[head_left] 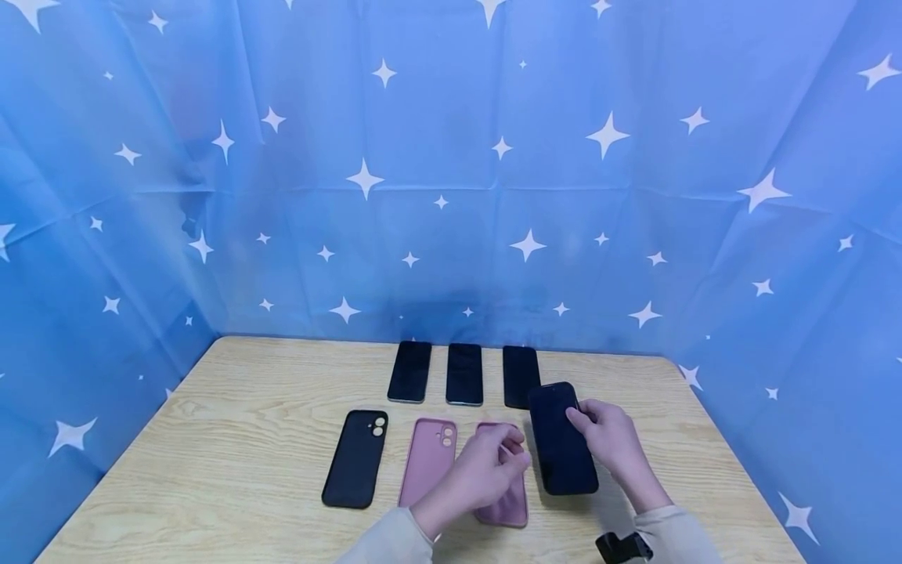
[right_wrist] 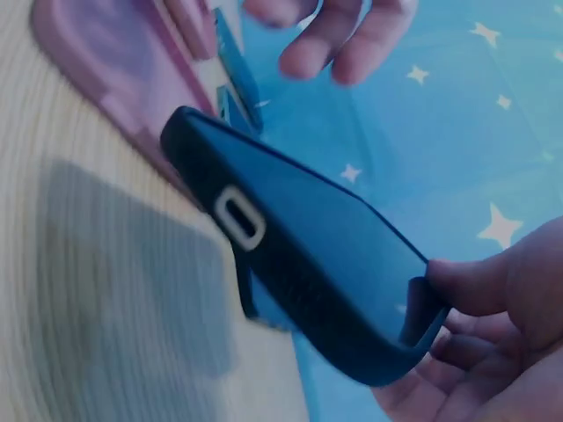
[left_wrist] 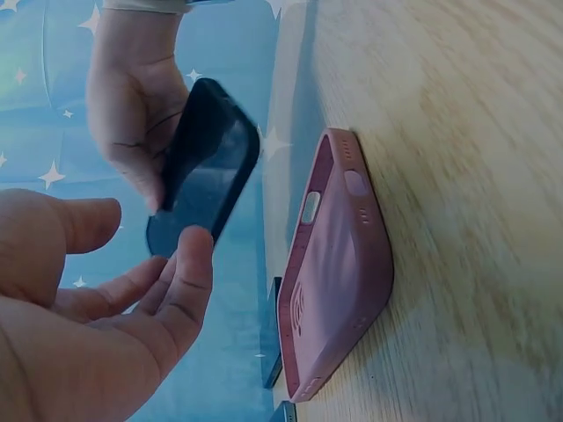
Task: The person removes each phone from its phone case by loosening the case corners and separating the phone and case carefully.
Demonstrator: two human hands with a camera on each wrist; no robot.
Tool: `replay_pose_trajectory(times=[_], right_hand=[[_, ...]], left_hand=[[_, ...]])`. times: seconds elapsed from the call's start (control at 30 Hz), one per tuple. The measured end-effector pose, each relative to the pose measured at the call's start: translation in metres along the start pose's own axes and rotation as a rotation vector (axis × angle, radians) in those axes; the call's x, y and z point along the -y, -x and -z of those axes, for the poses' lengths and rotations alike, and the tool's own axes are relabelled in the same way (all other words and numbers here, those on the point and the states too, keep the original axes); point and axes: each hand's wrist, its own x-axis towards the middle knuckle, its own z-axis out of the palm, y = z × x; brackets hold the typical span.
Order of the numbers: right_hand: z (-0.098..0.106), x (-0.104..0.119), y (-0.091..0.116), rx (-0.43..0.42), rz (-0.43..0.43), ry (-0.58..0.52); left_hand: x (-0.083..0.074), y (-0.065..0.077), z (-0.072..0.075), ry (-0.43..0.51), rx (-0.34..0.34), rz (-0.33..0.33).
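Observation:
A smartphone in a black case (head_left: 561, 446) is held up by my right hand (head_left: 615, 439), thumb on the screen edge and fingers behind. Its charging-port cutout faces the camera in the right wrist view, and the black case (right_wrist: 308, 294) wraps the phone's edges. My left hand (head_left: 479, 470) hovers over the right-hand pink phone case (head_left: 510, 505), its fingers loosely bent around nothing. That pink case lies hollow side up on the table. In the left wrist view, the left fingers (left_wrist: 189, 281) overlap the lower end of the phone.
Another pink phone case (head_left: 426, 458) and a black phone case (head_left: 355, 462) lie to the left, hollow side up. Three dark phones, a left one (head_left: 410, 372), a middle one (head_left: 464, 374) and a right one (head_left: 520, 376), line the back of the wooden table (head_left: 232, 454). A blue starry curtain (head_left: 451, 157) hangs behind.

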Motion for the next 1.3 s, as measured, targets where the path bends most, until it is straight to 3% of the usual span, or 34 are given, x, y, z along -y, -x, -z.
replay_pose_trajectory(times=[0.27,0.53,0.7,0.8,0.97,1.3], right_hand=[[-0.005,0.020,0.004,-0.009,-0.083,-0.341],[-0.013,0.031,0.004,0.032,-0.112,-0.580],[-0.018,0.034,0.004,0.041,-0.097,-0.610],[-0.020,0.034,0.004,0.050,-0.095,-0.616],[-0.021,0.030,0.001,0.030,-0.090,-0.619],[-0.023,0.027,-0.004,-0.089,-0.082,-0.616]], left_hand=[[0.001,0.000,-0.003,0.000,-0.031,0.084],[0.002,0.004,-0.010,0.237,-0.037,0.122],[0.004,0.006,-0.011,0.458,-0.021,0.127],[0.006,0.008,-0.010,0.534,-0.017,0.136],[0.009,0.009,-0.007,0.562,-0.012,0.130],[0.009,0.012,-0.010,0.524,-0.009,0.099]])
